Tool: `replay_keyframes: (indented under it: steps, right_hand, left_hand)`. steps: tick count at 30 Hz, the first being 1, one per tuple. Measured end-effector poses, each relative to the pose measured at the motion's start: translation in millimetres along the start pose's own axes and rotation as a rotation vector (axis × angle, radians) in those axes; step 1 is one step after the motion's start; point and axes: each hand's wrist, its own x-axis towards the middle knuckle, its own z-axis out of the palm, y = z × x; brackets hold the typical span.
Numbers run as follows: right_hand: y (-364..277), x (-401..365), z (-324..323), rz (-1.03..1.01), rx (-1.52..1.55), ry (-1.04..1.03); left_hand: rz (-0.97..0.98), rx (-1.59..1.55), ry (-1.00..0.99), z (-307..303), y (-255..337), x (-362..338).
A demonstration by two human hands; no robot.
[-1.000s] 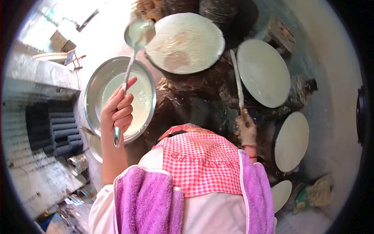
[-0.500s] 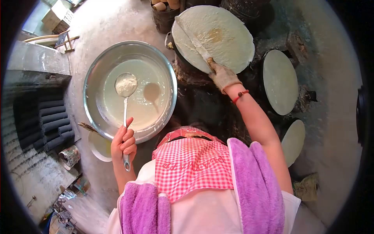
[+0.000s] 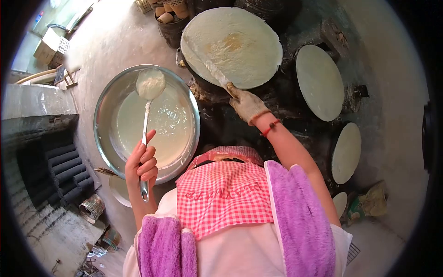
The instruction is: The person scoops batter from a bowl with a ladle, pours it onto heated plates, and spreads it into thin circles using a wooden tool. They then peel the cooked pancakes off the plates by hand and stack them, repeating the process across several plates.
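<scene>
My left hand point(image 3: 142, 164) is closed round the handle of a long metal ladle point(image 3: 151, 84). White batter fills the ladle's bowl, which hangs over the far side of a wide metal basin point(image 3: 107, 108). More batter point(image 3: 154, 127) lies in the basin. In a knitted work glove, my right hand point(image 3: 249, 106) grips the short handle of a long, flat spatula point(image 3: 207, 63). The spatula's pale blade lies across the left part of a round griddle covered by a thin white sheet of batter point(image 3: 249, 53), browned near its middle.
More round griddles with pale sheets stand to the right: a near one point(image 3: 347, 152) and a farther one point(image 3: 320, 83). A bucket of clay-coloured cylinders point(image 3: 166, 17) is beyond the basin. Dark briquettes point(image 3: 69, 166) are stacked at left, with a small tub point(image 3: 92, 207) close by.
The view has turned, shifting the griddles left. My left hand has carried the ladle towards the basin's far rim. My right hand has drawn slightly nearer, and the spatula stays on the sheet.
</scene>
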Motion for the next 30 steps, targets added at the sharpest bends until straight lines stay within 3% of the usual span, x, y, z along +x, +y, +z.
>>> replay_keyframes:
  steps: [3,5,6,8,12,14,17,20,22,24,26,28,30]
  right_hand:
    - [26.9,-31.2,0.6,-0.086,0.132,0.075]
    - [30.7,-59.4,-17.6,0.305,0.758,-0.271]
    - [43.3,-71.5,-15.9,0.299,0.757,-0.283]
    - [74.7,-83.8,-8.5,0.203,1.200,-0.115]
    - [102.9,-66.8,-18.3,0.224,1.383,0.155]
    - [102.0,-52.4,-37.7,0.286,1.349,0.181]
    - [105.8,-28.5,-55.3,0.423,1.127,0.163]
    - [100.6,-6.8,-65.3,0.284,0.925,0.166]
    - [92.5,1.6,-77.4,0.301,0.838,0.051]
    - [96.4,16.7,-73.5,0.093,0.539,0.002]
    - [84.8,17.4,-72.5,0.064,0.505,-0.015]
    - [80.0,14.9,-62.9,0.070,0.565,-0.077]
    - [74.8,4.4,-64.1,0.039,0.532,-0.066]
  left_hand:
    - [-0.010,0.082,-0.010,15.7,-5.6,7.7]
    - [0.011,0.105,-0.028,30.0,-15.3,17.9]
    - [0.019,0.128,-0.045,38.7,-23.1,23.5]
    - [0.025,0.182,-0.038,62.4,-40.8,41.7]
    - [-0.094,0.220,-0.133,95.3,-75.6,113.0]
    - [-0.112,0.382,-0.134,106.6,-95.9,159.4]
    - [0.025,0.661,0.051,119.0,-140.2,215.9]
    - [0.105,0.763,0.103,114.7,-157.8,237.2]
    - [0.126,0.799,0.135,108.7,-161.2,233.1]
    - [0.146,0.716,0.200,105.8,-155.9,223.7]
    - [0.153,0.645,0.218,101.9,-147.7,211.3]
    - [0.054,0.335,0.132,92.1,-132.8,199.7]
    - [-0.167,-0.216,-0.029,92.6,-107.9,189.9]
